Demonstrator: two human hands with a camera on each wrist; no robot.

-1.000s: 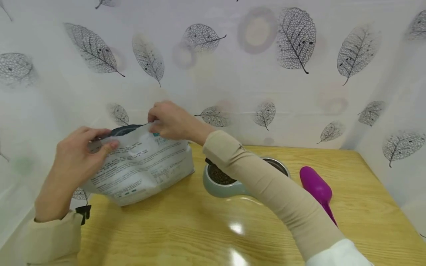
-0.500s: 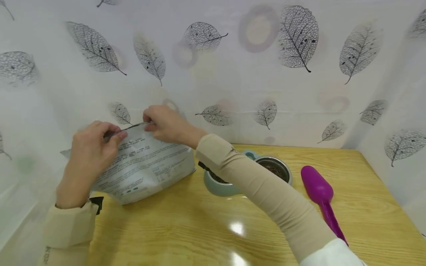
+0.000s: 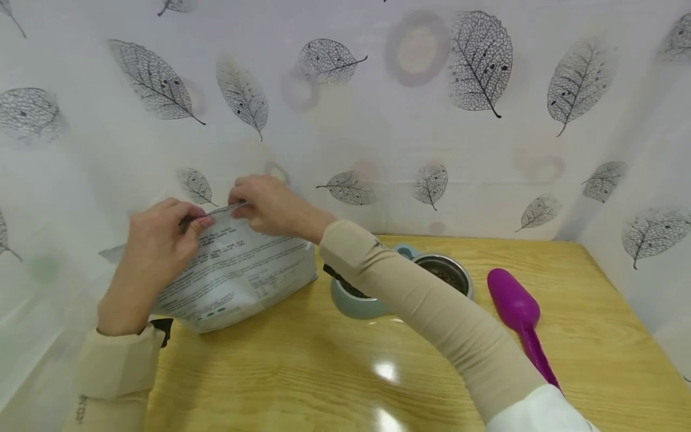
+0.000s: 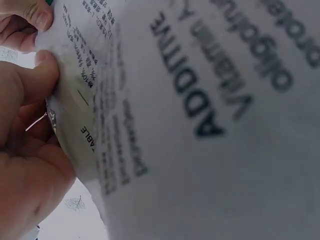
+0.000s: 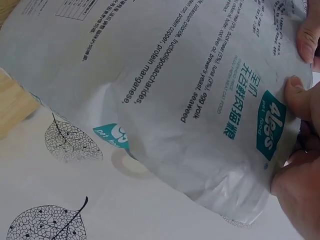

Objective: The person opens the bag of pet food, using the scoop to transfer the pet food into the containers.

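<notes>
A white printed pet food bag (image 3: 232,282) leans at the back left of the table, its print turned toward me. My left hand (image 3: 156,252) pinches the bag's top edge between thumb and fingers. A short way to the right, my right hand (image 3: 272,207) pinches the same edge. Between the two hands the bag's mouth lies pressed together in a thin line. Up close in the right wrist view, the bag (image 5: 165,100) shows teal brand labels, and the right hand (image 5: 300,150) grips its rim. The left wrist view has the left hand (image 4: 30,135) on the rim too.
A grey-green double bowl (image 3: 358,307) with brown kibble stands right of the bag, partly hidden under the right forearm. A purple scoop (image 3: 514,303) lies farther right on the wooden table (image 3: 302,372). A leaf-patterned curtain (image 3: 378,138) hangs behind.
One second ago the bag's mouth gaped, showing its dark inside; now its edges are together. The left hand has moved right, closer to the right hand, which shifted slightly left and down.
</notes>
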